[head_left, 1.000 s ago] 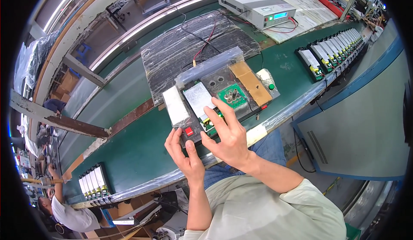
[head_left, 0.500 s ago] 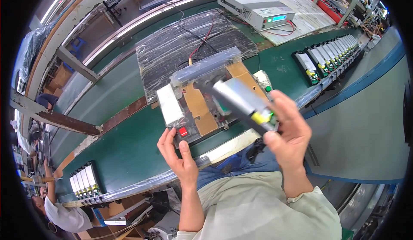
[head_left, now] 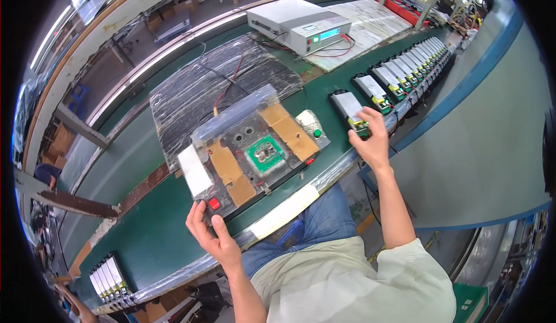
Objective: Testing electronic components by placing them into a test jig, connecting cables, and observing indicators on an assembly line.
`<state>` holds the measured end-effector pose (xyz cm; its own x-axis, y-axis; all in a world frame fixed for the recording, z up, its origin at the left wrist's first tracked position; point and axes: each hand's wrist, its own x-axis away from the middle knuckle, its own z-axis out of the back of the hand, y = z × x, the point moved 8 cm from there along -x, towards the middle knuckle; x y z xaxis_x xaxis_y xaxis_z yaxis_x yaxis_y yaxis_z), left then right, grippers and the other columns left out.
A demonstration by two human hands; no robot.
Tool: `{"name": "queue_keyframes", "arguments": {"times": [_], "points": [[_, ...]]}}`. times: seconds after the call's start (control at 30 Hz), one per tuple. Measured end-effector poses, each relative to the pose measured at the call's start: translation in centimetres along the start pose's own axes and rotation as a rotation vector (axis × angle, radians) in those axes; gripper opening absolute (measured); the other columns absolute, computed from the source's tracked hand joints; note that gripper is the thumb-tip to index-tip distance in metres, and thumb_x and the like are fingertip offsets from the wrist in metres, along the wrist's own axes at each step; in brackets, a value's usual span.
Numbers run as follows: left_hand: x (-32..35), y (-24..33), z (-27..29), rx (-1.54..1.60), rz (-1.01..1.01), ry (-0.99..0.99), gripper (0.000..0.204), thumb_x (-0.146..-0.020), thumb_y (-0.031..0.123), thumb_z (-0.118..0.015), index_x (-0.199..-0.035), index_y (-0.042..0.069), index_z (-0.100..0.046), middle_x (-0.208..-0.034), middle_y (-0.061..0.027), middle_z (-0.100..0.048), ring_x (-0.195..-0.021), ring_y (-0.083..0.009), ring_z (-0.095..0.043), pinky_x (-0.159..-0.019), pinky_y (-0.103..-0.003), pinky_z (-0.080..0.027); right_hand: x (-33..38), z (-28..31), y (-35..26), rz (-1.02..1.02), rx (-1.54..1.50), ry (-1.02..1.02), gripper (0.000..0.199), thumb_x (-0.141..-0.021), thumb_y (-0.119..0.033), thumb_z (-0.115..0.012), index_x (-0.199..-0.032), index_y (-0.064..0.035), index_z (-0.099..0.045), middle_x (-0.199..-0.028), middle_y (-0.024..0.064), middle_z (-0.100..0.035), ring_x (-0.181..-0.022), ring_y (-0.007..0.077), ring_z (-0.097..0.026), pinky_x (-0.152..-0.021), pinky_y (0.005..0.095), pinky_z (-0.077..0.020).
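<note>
On the green bench stands a dark test fixture (head_left: 236, 204) with a green circuit board (head_left: 266, 154) in its middle and a red square button (head_left: 215, 204) at the near left corner. My left hand (head_left: 217, 236) rests at that corner, fingers apart, fingertips by the button, holding nothing. To the right, my right hand (head_left: 373, 140) has thumb and fingers around the near end of a black-cased electronic unit (head_left: 347, 104). The unit has a silver plate and yellow and green parts. It lies on the bench at the near end of a row of similar units (head_left: 394, 77).
A white bench instrument (head_left: 298, 25) with a lit display stands behind. Leads run from it over a black striped mat (head_left: 208, 74). More units (head_left: 109, 276) stand at the far left. A metal post (head_left: 81, 193) and a grey panel (head_left: 463, 166) flank the bench.
My right hand has carried the unit from above the fixture to the row on the right and set it down there. My left hand stays by the button. The view has shifted.
</note>
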<state>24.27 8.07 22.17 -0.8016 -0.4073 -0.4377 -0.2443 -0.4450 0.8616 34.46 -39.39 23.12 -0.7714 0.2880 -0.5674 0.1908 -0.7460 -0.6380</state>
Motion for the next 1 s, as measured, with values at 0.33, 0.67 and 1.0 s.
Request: {"name": "queue_keyframes", "arguments": {"times": [0.33,0.67,1.0], "points": [[0.1,-0.2,-0.3,0.021,-0.009,-0.005,0.043,-0.114,0.022,-0.065,-0.147,-0.005,-0.061,-0.150,-0.0139,-0.056,-0.134,-0.0230,-0.057,-0.113,-0.036,-0.045,-3.5,-0.8,3.2,0.090,0.611,0.065,0.056,-0.087,-0.020,-0.084,-0.138,-0.0068,-0.066,-0.149,0.0231,-0.058,-0.135,0.0451,-0.057,-0.114,0.0547,-0.0468],[-0.2,-0.5,-0.2,0.023,0.004,0.003,0.042,-0.112,0.021,-0.066,-0.146,-0.005,-0.062,-0.148,-0.0140,-0.058,-0.134,-0.0229,-0.058,-0.113,-0.036,-0.046,-5.8,0.9,7.8,-0.047,0.505,0.033,0.053,-0.090,-0.023,-0.082,-0.137,-0.0063,-0.067,-0.150,0.0243,-0.059,-0.137,0.0460,-0.058,-0.114,0.0545,-0.0482],[-0.8,0.9,-0.1,-0.062,0.096,-0.040,0.043,-0.104,0.011,-0.066,-0.145,-0.001,-0.061,-0.140,-0.0194,-0.062,-0.135,-0.0337,-0.059,-0.116,-0.045,-0.046,0.0,-4.0,-2.4,0.202,0.283,-0.119,0.043,-0.104,-0.014,-0.069,-0.144,0.0002,-0.064,-0.146,0.0236,-0.065,-0.141,0.0425,-0.057,-0.123,0.0497,-0.0416]]}}
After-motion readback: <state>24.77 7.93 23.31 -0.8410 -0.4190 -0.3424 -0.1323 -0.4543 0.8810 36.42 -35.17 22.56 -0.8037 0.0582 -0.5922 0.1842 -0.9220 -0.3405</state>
